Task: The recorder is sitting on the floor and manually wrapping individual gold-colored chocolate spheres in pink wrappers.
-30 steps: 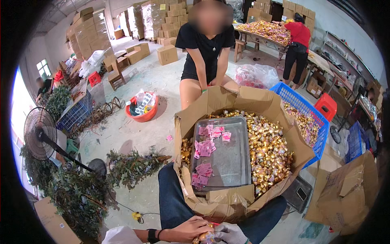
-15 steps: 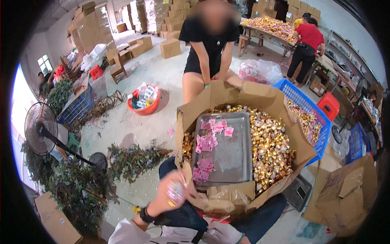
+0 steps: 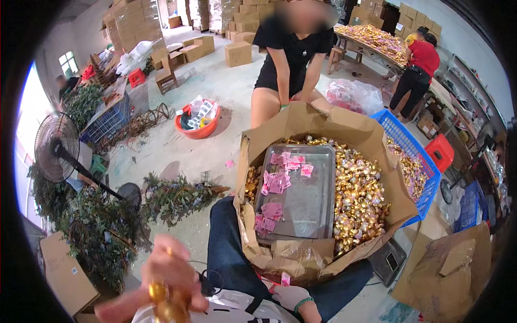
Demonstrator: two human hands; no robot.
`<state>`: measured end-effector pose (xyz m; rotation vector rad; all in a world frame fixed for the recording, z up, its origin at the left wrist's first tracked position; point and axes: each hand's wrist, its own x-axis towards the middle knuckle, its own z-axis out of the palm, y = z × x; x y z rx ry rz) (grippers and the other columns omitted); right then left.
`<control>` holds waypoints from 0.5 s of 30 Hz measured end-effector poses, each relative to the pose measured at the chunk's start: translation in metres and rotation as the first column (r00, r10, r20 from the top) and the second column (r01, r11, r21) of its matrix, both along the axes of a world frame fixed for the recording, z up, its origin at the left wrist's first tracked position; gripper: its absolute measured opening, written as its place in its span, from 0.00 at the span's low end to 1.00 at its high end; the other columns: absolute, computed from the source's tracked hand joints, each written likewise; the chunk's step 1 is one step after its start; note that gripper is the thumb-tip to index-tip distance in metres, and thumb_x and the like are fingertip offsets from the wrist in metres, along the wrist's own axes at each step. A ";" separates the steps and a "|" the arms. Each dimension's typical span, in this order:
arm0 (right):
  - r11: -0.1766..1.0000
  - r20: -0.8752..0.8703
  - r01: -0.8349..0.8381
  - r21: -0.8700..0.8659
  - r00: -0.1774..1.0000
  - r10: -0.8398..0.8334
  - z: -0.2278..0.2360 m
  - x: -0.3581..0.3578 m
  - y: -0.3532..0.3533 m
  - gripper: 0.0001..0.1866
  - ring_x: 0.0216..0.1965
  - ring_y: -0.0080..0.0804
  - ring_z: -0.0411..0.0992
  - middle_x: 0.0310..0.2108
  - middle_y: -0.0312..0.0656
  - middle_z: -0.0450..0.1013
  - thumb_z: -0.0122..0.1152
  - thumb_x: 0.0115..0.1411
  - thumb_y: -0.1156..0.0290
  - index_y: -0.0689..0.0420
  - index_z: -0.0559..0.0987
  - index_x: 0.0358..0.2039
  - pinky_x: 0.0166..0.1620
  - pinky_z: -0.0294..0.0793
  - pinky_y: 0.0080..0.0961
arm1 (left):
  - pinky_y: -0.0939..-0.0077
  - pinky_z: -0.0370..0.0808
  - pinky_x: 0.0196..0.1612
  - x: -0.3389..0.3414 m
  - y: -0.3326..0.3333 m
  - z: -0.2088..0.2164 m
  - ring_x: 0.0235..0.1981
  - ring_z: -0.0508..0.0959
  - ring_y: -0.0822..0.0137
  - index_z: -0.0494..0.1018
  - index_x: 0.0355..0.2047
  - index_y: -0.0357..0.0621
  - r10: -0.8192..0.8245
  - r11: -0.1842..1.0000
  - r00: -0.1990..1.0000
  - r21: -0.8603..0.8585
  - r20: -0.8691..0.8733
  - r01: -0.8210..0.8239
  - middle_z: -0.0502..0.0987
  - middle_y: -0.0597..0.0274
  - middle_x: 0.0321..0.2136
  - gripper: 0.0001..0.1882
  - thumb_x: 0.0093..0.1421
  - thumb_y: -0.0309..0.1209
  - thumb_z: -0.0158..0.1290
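Note:
Raised close at the lower left, my left hand (image 3: 169, 264) is closed round shiny gold ball ornaments (image 3: 171, 309), blurred by nearness. My right hand (image 3: 291, 297), in a pale glove with a green bracelet at the wrist, is low over my lap. A small pink tag (image 3: 285, 279) stands up from its fingers. In front of my knees is an open cardboard box (image 3: 258, 137) full of small gold ornaments (image 3: 361, 199). Resting on them inside the box is a dark grey tray (image 3: 307, 199), with several pink tags (image 3: 277, 182) along its left side.
A person in black (image 3: 293, 59) sits across the box. Blue crate (image 3: 425, 161) with ornaments and a phone (image 3: 391, 261) lie to the right. At left stand a fan (image 3: 56, 145), leafy garlands (image 3: 97, 231) and an orange basin (image 3: 199, 129). Others work at a far table (image 3: 371, 46).
My left hand has moved from the box's near left edge down and left, closer to me. The right hand now shows more fully, with a pink tag at its fingers. The view has shifted slightly.

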<state>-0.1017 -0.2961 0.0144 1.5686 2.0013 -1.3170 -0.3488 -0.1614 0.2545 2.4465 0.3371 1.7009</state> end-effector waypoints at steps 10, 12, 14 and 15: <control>0.996 0.052 -0.008 0.091 0.999 0.004 -0.005 -0.007 -0.018 0.19 0.36 0.53 0.74 0.32 0.52 0.75 0.46 0.60 0.51 0.54 0.75 0.35 0.41 0.72 0.44 | 0.68 0.68 0.35 0.011 0.013 -0.025 0.24 0.70 0.66 0.31 0.66 0.65 0.125 0.990 0.968 -0.093 0.218 -0.107 0.70 0.70 0.23 0.58 0.46 0.18 0.59; 0.984 -0.028 0.115 0.138 0.993 -0.112 0.003 -0.006 -0.020 0.19 0.34 0.54 0.74 0.30 0.52 0.75 0.46 0.60 0.51 0.54 0.74 0.32 0.39 0.72 0.46 | 0.69 0.67 0.35 0.010 0.017 -0.037 0.28 0.72 0.66 0.54 0.62 0.60 0.221 0.957 0.970 -0.169 -0.104 -0.236 0.72 0.68 0.27 0.43 0.47 0.25 0.59; 0.960 -0.154 0.212 0.185 0.971 -0.185 0.005 0.001 -0.028 0.18 0.34 0.54 0.74 0.30 0.53 0.75 0.46 0.61 0.53 0.54 0.74 0.34 0.38 0.72 0.46 | 0.68 0.70 0.33 0.024 0.013 -0.030 0.29 0.75 0.58 0.66 0.51 0.53 -0.048 0.875 0.826 -0.422 -0.561 -0.236 0.74 0.60 0.29 0.28 0.49 0.34 0.59; 0.927 -0.283 0.306 0.216 0.929 -0.240 0.006 0.006 -0.033 0.16 0.33 0.54 0.74 0.30 0.53 0.75 0.46 0.61 0.55 0.54 0.74 0.37 0.37 0.72 0.45 | 0.66 0.71 0.33 0.033 0.003 -0.053 0.30 0.75 0.55 0.67 0.48 0.52 -0.110 0.851 0.767 -0.458 -0.633 -0.256 0.74 0.57 0.30 0.25 0.49 0.39 0.58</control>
